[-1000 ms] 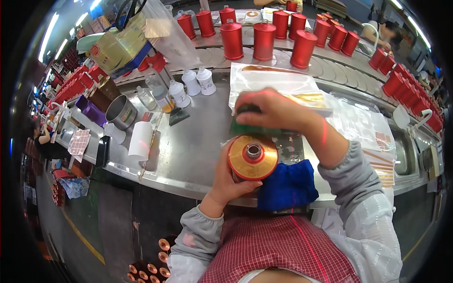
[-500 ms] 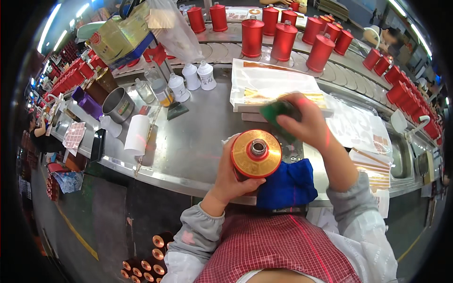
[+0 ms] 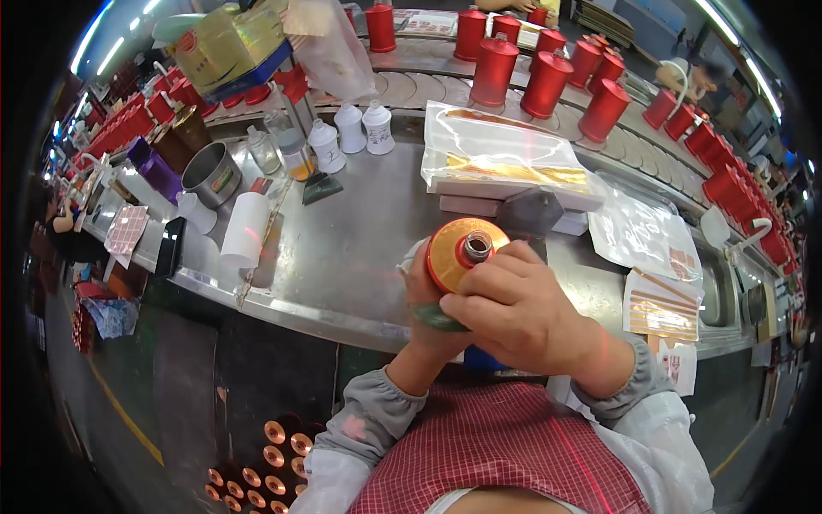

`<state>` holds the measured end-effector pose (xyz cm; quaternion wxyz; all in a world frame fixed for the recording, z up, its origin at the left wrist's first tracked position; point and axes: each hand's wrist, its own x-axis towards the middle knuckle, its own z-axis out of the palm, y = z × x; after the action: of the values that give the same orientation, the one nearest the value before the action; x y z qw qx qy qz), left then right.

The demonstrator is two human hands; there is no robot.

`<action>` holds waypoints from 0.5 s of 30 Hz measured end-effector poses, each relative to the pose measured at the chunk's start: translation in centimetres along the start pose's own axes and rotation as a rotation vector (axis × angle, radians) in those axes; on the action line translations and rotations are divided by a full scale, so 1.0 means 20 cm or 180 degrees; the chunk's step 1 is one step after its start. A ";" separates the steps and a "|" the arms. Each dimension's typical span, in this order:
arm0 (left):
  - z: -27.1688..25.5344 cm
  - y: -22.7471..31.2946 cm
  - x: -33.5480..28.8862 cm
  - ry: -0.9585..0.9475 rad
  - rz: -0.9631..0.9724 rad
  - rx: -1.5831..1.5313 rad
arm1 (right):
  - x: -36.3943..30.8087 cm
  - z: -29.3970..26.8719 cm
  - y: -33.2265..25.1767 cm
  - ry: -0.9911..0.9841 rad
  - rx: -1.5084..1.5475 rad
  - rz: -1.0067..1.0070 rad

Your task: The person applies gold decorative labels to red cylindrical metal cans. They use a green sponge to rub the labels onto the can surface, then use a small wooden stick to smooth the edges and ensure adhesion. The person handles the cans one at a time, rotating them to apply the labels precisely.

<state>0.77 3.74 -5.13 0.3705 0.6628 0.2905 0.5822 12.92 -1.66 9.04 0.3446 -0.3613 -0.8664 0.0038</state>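
Bottle (image 3: 449,243) held near the bench edge, both hands on the work

Left hand (image 3: 418,287): wrapped round the bottle's left side, holding it firmly by the look of it. Right hand (image 3: 522,304): fingers curled closely at the bottle's near right side, pinching a green scraper (image 3: 438,317), which pokes out between the two hands. Whether its edge meets the bottle, cannot tell; fingers cover that spot.

Bottle seen from above: red wall, gold shoulder, open neck with no stopper. It sits by the near edge of the steel bench (image 3: 377,214); base hidden, so no telling whether it rests there. Corner of a blue cloth (image 3: 485,360) shows just below the hands.

Progress, as judged: red and gold finish in place; work on the wall looks under way, not complete, since both hands are on it. How much of the wall is done, cannot tell; hands hide it. Sheet with gold strips (image 3: 659,310) lies at right, strips on it, so material remains. Plastic-covered pack (image 3: 505,146) lies beyond the bottle, a dark block (image 3: 531,212) at its near side. Red bottles (image 3: 496,73) stand along the conveyor (image 3: 419,90); their stage, unclear.
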 end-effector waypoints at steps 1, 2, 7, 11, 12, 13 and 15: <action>0.01 -0.02 -0.01 0.0010 0.0180 -0.0288 | -0.02 0.00 -0.01 -0.0015 0.0262 0.0042; -0.02 0.06 0.05 -0.0236 -0.0624 -0.0860 | -0.04 -0.01 -0.01 -0.0008 0.0511 0.0106; -0.10 -0.03 0.06 -0.0641 0.0081 0.0383 | -0.32 -0.08 0.04 0.0917 0.0682 0.1662; -0.05 0.21 0.31 -0.0770 -0.1245 -0.1276 | -0.54 -0.13 0.07 0.1093 0.0498 0.1937; -0.04 0.27 0.34 -0.1000 -0.1466 -0.1715 | -0.58 -0.13 0.06 0.1078 0.0561 0.2015; 0.00 0.28 0.32 -0.1237 -0.1953 -0.1849 | -0.62 -0.12 0.05 0.0960 0.0588 0.2093; 0.09 0.30 0.29 -0.1661 -0.2873 -0.2087 | -0.68 -0.11 0.06 0.0717 0.0639 0.2170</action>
<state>3.10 4.86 2.86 0.8238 0.4467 0.2480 0.2455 21.80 -9.77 2.34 0.4504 -0.5917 -0.6483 0.1635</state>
